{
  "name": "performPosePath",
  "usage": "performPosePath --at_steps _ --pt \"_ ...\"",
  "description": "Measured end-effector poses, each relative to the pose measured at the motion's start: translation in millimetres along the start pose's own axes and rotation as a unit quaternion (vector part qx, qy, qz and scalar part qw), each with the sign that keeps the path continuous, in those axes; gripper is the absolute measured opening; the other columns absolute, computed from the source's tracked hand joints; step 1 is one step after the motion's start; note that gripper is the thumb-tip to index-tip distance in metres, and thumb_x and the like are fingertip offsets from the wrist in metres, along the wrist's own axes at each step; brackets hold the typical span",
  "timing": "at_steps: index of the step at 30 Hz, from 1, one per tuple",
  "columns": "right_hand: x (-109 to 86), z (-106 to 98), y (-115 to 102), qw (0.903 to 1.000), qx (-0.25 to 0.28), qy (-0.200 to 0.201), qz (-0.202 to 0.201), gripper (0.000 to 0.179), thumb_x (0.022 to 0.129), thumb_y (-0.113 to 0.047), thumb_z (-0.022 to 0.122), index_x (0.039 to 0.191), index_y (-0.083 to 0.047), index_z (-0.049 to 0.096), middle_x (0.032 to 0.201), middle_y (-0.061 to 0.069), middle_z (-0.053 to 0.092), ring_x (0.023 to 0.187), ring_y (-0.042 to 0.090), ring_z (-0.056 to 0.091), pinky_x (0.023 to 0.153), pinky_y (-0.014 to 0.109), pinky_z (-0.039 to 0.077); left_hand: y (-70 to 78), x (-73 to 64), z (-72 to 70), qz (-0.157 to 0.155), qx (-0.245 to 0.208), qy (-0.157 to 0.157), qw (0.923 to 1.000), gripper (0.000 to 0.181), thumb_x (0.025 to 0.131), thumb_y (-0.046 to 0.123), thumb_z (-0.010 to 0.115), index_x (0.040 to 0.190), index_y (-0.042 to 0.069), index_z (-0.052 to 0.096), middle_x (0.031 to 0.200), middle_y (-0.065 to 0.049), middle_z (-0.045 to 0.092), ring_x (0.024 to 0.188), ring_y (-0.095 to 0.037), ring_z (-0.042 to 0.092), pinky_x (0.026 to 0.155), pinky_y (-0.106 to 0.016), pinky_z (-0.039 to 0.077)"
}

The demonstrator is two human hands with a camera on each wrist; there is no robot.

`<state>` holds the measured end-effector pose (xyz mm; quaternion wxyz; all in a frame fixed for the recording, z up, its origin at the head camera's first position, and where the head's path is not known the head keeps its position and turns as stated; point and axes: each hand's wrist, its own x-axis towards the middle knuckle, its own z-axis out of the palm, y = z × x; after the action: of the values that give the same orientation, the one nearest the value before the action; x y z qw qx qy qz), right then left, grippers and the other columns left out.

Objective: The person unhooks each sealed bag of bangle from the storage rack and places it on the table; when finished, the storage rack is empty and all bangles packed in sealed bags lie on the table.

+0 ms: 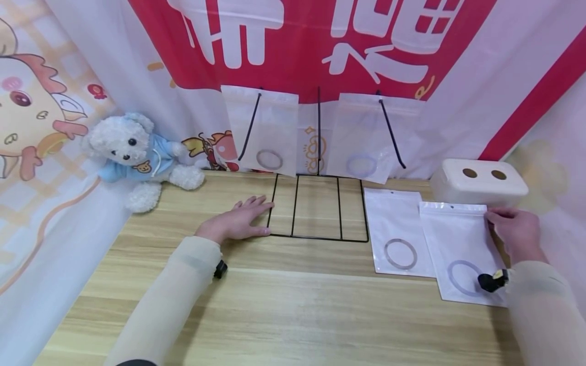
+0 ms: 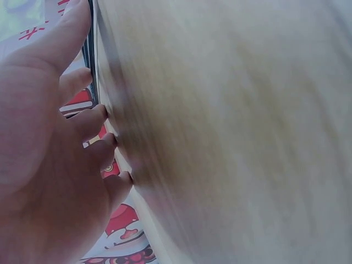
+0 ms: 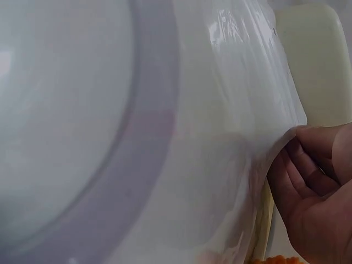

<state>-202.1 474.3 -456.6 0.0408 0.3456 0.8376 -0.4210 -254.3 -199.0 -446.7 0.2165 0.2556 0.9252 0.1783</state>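
My right hand (image 1: 517, 231) pinches the upper right edge of a white zip bag (image 1: 450, 229), between thumb and fingers. A pale purple ring (image 3: 157, 110) lies inside that bag, large in the right wrist view. To its left, slightly overlapped, lies another zip bag (image 1: 391, 216) holding a brownish ring (image 1: 386, 252). My left hand (image 1: 238, 221) rests with fingers extended at the left side of a black wire rack (image 1: 316, 237), fingertips touching its base. Two more ring bags hang from the rack's hooks: a left bag (image 1: 279, 127) and a right bag (image 1: 352, 132).
A white box with two round holes (image 1: 480, 188) stands behind my right hand. At the back left sits a white teddy bear (image 1: 157, 157) in a blue hoodie. A red and white printed cloth (image 1: 302, 76) hangs behind the wooden table (image 1: 293, 315).
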Motion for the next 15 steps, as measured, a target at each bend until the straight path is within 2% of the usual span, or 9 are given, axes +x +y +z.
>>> performPosePath --at_steps 3,6,8,12,13,15 --pt "-1.0 1.1 -0.8 0.9999 -0.011 0.000 0.001 0.061 0.109 -0.039 0.062 0.160 -0.007 0.051 0.085 -0.021 0.059 0.098 0.017 0.060 0.068 0.022 0.059 0.3 -0.6 0.4 0.000 -0.004 0.000 1.0000 0.086 0.106 0.051 0.065 0.174 0.019 0.022 0.183 -0.017 0.005 0.169 -0.044 -0.001 0.136 -0.065 -0.002" --pt "-2.6 1.3 -1.6 0.9998 -0.019 -0.002 0.004 0.060 0.109 -0.039 0.062 0.160 -0.007 0.051 0.099 -0.011 0.061 0.103 0.020 0.058 0.069 0.020 0.058 0.4 -0.8 0.6 0.002 -0.006 0.002 1.0000 0.087 0.106 0.051 0.065 0.174 0.018 0.022 0.183 -0.017 0.005 0.169 -0.044 -0.001 0.136 -0.065 -0.002" --pt "-2.7 0.8 -1.4 0.9998 -0.020 -0.005 0.007 0.060 0.109 -0.040 0.061 0.160 -0.008 0.051 0.095 -0.013 0.061 0.102 0.020 0.058 0.069 0.021 0.058 0.1 -0.3 0.5 0.002 -0.006 0.002 1.0000 0.087 0.106 0.051 0.065 0.174 0.019 0.022 0.183 -0.017 0.005 0.169 -0.044 0.000 0.137 -0.065 -0.002" --pt "-0.9 0.0 -0.1 0.9998 -0.015 -0.008 0.011 0.061 0.109 -0.040 0.062 0.160 -0.008 0.051 0.074 -0.027 0.054 0.101 0.018 0.059 0.070 0.019 0.058 -0.6 -0.1 0.2 0.001 -0.002 0.004 1.0000 0.087 0.106 0.051 0.065 0.174 0.019 0.022 0.183 -0.016 0.005 0.169 -0.044 0.000 0.137 -0.065 -0.002" --pt "-0.3 0.1 0.3 0.9998 -0.016 -0.008 0.010 0.060 0.109 -0.040 0.062 0.159 -0.008 0.051 0.073 -0.028 0.054 0.101 0.018 0.059 0.069 0.019 0.058 -0.6 -0.1 0.1 0.001 -0.001 0.004 1.0000 0.087 0.106 0.051 0.065 0.174 0.019 0.022 0.183 -0.016 0.005 0.169 -0.044 0.000 0.137 -0.065 -0.002" --pt "0.8 0.6 1.1 0.9998 -0.019 -0.006 0.009 0.060 0.109 -0.039 0.063 0.159 -0.008 0.052 0.082 -0.021 0.062 0.103 0.018 0.060 0.068 0.018 0.058 -0.7 0.0 0.1 0.001 -0.001 0.003 1.0000 0.087 0.106 0.051 0.065 0.174 0.019 0.022 0.183 -0.016 0.005 0.169 -0.044 0.000 0.137 -0.065 -0.002"
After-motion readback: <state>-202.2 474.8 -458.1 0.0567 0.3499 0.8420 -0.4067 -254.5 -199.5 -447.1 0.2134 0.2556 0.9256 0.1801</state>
